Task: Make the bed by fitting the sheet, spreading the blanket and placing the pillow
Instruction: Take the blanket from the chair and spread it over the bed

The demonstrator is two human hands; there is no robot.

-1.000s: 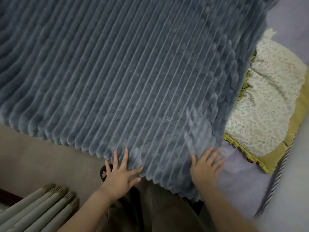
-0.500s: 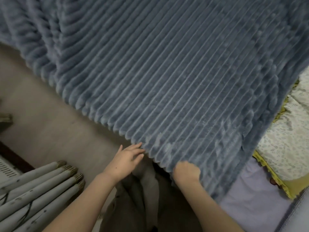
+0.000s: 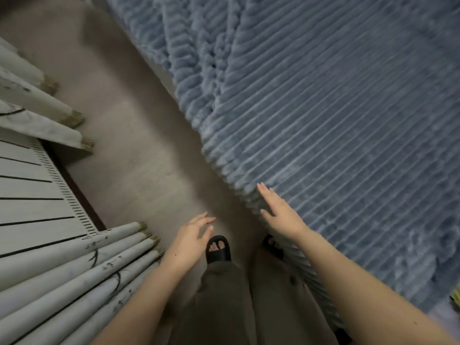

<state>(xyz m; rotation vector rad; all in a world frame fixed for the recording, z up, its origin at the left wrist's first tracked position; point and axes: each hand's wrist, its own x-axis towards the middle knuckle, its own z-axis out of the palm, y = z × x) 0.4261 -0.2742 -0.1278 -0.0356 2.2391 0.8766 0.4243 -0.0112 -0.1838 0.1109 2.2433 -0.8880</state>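
right hand [image 3: 280, 211] flat on blanket [image 3: 336, 120] edge; left hand [image 3: 193, 235] free.

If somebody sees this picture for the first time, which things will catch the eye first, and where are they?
First comes the grey-blue ribbed blanket, which fills the upper right and hangs in folds over the bed's edge toward the floor. Next is the right hand, lying flat with straight fingers on the blanket's near edge, while the left hand hovers open above the floor, touching nothing. Below them, a black sandal shows at the bottom centre, and pale pleated curtains fan out at the lower left.
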